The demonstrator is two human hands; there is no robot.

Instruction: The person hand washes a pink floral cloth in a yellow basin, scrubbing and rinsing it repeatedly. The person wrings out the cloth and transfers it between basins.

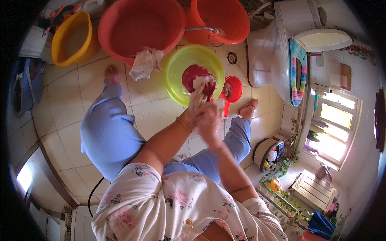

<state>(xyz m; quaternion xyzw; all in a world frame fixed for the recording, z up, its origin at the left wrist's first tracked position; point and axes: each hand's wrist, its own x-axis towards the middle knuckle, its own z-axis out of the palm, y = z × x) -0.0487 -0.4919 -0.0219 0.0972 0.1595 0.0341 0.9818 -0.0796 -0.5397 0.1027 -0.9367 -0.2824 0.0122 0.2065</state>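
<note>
My left hand (195, 110), a bracelet at its wrist, is closed round a wet garment or cloth in front of me. This cloth (204, 85) is partly dark red and partly white with suds, and hangs bunched over a lime-green basin (171, 86). Pressed up beside it, my right hand (210, 120) looks closed on the near end of the same cloth; motion blurs its fingers. More dark red fabric (192, 75) lies inside the basin under the held part. How the two hands overlap is partly hidden.
Beyond stand a large red tub (140, 28) with a white cloth (145, 64) over its rim, an orange-red bucket (225, 20) and a yellow tub (74, 40). A red dipper (232, 89) sits right of the basin, near a toilet (265, 52). My legs flank the tiled floor.
</note>
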